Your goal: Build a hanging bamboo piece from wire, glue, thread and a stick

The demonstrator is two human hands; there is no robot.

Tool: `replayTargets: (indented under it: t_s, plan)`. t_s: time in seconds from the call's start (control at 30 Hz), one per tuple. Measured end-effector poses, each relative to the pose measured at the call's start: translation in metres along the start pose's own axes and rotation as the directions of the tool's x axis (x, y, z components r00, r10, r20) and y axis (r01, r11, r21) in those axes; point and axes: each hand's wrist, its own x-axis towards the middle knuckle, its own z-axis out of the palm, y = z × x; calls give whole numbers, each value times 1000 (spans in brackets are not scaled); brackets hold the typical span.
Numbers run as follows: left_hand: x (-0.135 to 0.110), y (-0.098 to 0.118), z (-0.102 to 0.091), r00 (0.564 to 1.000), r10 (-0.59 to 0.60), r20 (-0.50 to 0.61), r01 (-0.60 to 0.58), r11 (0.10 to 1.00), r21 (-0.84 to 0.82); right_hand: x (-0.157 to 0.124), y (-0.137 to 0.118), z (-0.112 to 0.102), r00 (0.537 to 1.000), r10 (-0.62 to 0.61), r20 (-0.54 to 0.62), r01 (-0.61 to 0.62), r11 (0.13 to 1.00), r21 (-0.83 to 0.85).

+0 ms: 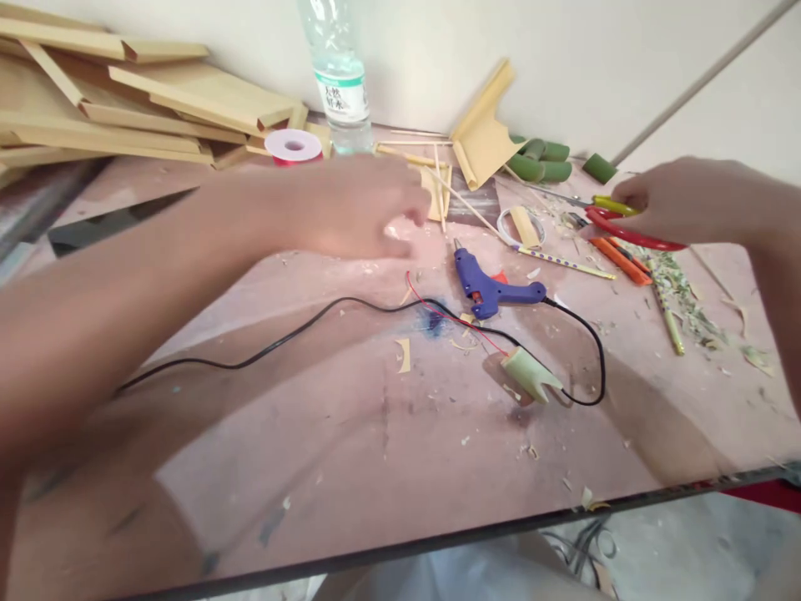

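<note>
Red-and-yellow scissors point(626, 234), between 2 and 3 o'clock: clamped in right hand point(694, 200). Left hand point(369, 209), before 12: apart, loosely curled, apparently empty. Apparent step: scissors handling; next move likely calls for firm grip.

Bright | broad shadows across table point(350, 467) | small glints | hands point(366, 207) slightly blurred

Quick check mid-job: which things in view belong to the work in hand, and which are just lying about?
Likely in use:
scissors, in the right hand
red thread, its end near the open left hand
green piece the thread leads to

Seemingly lying about, touched by neither hand:
glue gun
bottle
green tubes
folded card
shavings
</note>
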Motion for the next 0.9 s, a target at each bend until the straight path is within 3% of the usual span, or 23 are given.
replayTargets:
  t_s: [0.1, 0.13, 0.17, 0.33, 0.5, 0.63, 0.73, 0.77, 0.8, 0.9]
  plan:
    - [-9, 12, 27, 995, 90, 47, -82, 985, -155, -5, 31, 31, 985, 159, 61, -149, 979, -140]
    - [-13, 13, 36, 991, 133, 24, -118, 937, -329, -8, 40, 41, 977, 200, 67, -188, 970, -154]
    - [-16, 13, 45, 989, 149, 8, -135, 912, -387, -11, 47, 50, 972, 224, 71, -211, 965, -153]
    - [-26, 10, 66, 992, 124, -35, -126, 870, -477, -24, 49, 70, 968, 245, -48, -247, 967, -61]
    - [-31, 20, 58, 996, 16, -83, -60, 827, -559, -31, -1, 64, 967, 22, -255, 1, 996, 89]
    - [-44, 43, 50, 990, -68, -124, -38, 717, -696, -32, -54, 51, 912, -243, -330, 302, 943, 141]
    - [-57, 67, 54, 993, -80, -84, -27, 550, -835, -16, -91, 35, 846, -412, -338, 476, 870, 130]
    - [-60, 75, 58, 998, -56, 9, 28, 364, -931, -7, -102, 29, 821, -472, -321, 527, 843, 107]
    - [-62, 82, 63, 999, -2, 47, 46, 294, -955, 3, -113, 24, 813, -490, -315, 541, 835, 97]
    - [-65, 97, 77, 983, 155, 102, 68, 210, -975, 38, -141, 13, 823, -487, -291, 530, 843, 89]
